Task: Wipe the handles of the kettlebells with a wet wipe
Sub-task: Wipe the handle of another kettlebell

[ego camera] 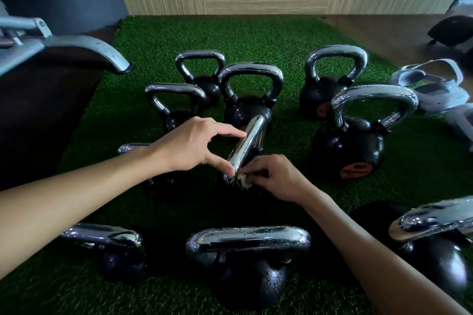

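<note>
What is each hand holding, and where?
The left hand pinches the chrome handle by its top bar, thumb and forefinger; the right hand pinches a bunched wet wipe against that handle's near end.

2 bare forearms reach forward: left hand (197, 147) grips a kettlebell handle (247, 146) with thumb and forefinger, right hand (277, 178) pinches a wet wipe (240, 178).

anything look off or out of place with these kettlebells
Nothing tipped or damaged. The handle held by the left hand is turned edge-on, unlike its neighbours, while the right hand pinches the wipe at its base. Droplets bead on the front handle.
</note>
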`<move>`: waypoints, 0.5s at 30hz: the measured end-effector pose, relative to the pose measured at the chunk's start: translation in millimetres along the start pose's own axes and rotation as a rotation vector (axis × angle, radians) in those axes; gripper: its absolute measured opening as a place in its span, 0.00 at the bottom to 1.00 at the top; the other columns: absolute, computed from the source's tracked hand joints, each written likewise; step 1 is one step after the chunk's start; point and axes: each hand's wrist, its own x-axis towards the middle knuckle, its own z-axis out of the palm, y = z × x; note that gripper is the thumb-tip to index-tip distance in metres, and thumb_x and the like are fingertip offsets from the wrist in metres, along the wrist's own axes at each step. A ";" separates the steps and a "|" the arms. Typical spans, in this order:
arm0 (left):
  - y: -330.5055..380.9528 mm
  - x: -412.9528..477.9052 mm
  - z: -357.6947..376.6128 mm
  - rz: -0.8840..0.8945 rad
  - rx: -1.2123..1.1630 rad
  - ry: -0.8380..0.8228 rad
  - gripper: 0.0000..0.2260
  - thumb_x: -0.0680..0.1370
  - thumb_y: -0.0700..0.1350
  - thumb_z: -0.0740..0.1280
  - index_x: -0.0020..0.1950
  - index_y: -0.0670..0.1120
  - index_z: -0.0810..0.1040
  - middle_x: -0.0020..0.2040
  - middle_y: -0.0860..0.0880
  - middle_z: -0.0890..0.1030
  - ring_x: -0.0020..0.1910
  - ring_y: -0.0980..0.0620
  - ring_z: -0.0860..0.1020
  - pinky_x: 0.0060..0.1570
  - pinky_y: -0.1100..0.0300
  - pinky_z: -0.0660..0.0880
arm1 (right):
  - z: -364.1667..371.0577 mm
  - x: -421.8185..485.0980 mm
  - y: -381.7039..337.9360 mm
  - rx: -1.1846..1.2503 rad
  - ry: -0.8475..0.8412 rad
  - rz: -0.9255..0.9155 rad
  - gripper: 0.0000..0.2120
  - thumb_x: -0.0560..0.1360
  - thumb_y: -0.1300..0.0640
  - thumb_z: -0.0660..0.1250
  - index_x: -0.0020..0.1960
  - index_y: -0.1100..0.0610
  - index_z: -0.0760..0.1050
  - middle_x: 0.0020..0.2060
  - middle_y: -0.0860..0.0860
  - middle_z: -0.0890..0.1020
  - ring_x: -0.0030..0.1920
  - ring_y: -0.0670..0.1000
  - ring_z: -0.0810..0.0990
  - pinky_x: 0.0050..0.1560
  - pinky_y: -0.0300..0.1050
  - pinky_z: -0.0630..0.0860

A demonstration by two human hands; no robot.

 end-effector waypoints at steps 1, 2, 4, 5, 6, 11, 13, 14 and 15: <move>-1.0 0.0 0.8 0.007 -0.008 0.015 0.38 0.61 0.68 0.77 0.70 0.67 0.74 0.61 0.54 0.79 0.54 0.56 0.75 0.50 0.61 0.75 | 0.2 0.8 -1.1 0.029 0.010 0.021 0.12 0.74 0.61 0.75 0.55 0.51 0.86 0.49 0.42 0.86 0.50 0.39 0.83 0.55 0.32 0.74; -2.4 0.2 2.0 0.016 -0.015 0.034 0.36 0.60 0.68 0.78 0.68 0.66 0.76 0.60 0.56 0.80 0.55 0.58 0.76 0.51 0.61 0.76 | 0.0 0.5 -1.4 0.078 0.010 0.053 0.11 0.73 0.61 0.76 0.54 0.50 0.86 0.48 0.42 0.86 0.49 0.40 0.83 0.55 0.35 0.76; -3.5 -0.5 4.7 0.041 -0.042 0.081 0.32 0.60 0.67 0.79 0.63 0.64 0.79 0.56 0.63 0.81 0.55 0.64 0.76 0.50 0.67 0.73 | -0.6 -2.2 -2.3 0.209 0.005 0.108 0.11 0.73 0.59 0.76 0.54 0.49 0.86 0.47 0.45 0.88 0.49 0.45 0.85 0.56 0.43 0.79; -3.5 -1.7 6.6 0.047 -0.059 0.108 0.30 0.60 0.66 0.79 0.60 0.62 0.81 0.54 0.65 0.82 0.54 0.65 0.76 0.48 0.70 0.70 | -0.6 -3.3 -1.7 0.230 0.003 0.115 0.11 0.73 0.58 0.76 0.54 0.49 0.86 0.47 0.45 0.88 0.49 0.47 0.85 0.57 0.46 0.80; -3.2 -3.5 8.4 0.050 -0.075 0.136 0.28 0.60 0.65 0.80 0.57 0.61 0.82 0.51 0.66 0.82 0.53 0.65 0.77 0.45 0.72 0.69 | 0.1 -3.6 -0.8 0.198 0.007 0.102 0.11 0.73 0.56 0.76 0.55 0.47 0.86 0.47 0.46 0.87 0.49 0.48 0.85 0.57 0.49 0.80; -0.8 -13.0 17.5 0.058 -0.194 0.218 0.22 0.62 0.55 0.83 0.53 0.54 0.85 0.45 0.60 0.86 0.49 0.62 0.81 0.43 0.77 0.70 | 2.4 1.8 -4.0 0.209 -0.031 0.126 0.10 0.75 0.57 0.75 0.56 0.49 0.85 0.48 0.47 0.88 0.48 0.46 0.85 0.57 0.52 0.80; 0.0 -15.6 19.5 0.052 -0.205 0.236 0.21 0.62 0.55 0.83 0.53 0.54 0.86 0.45 0.61 0.86 0.49 0.61 0.82 0.42 0.77 0.70 | 2.1 0.7 -9.0 0.407 -0.026 0.153 0.09 0.76 0.59 0.74 0.56 0.52 0.86 0.46 0.49 0.88 0.45 0.45 0.84 0.51 0.46 0.81; -0.1 -17.2 20.4 0.044 -0.202 0.249 0.20 0.62 0.56 0.82 0.52 0.55 0.86 0.45 0.62 0.86 0.48 0.60 0.82 0.41 0.76 0.70 | 2.4 0.2 -10.1 0.485 -0.004 0.164 0.08 0.76 0.61 0.73 0.54 0.53 0.86 0.44 0.49 0.88 0.42 0.44 0.84 0.46 0.42 0.80; 0.3 -19.4 21.4 0.033 -0.197 0.264 0.19 0.63 0.57 0.82 0.51 0.57 0.86 0.45 0.63 0.86 0.48 0.58 0.82 0.40 0.74 0.70 | 3.1 0.2 -10.3 0.545 0.040 0.186 0.08 0.77 0.62 0.73 0.54 0.54 0.86 0.42 0.49 0.88 0.38 0.42 0.83 0.40 0.37 0.78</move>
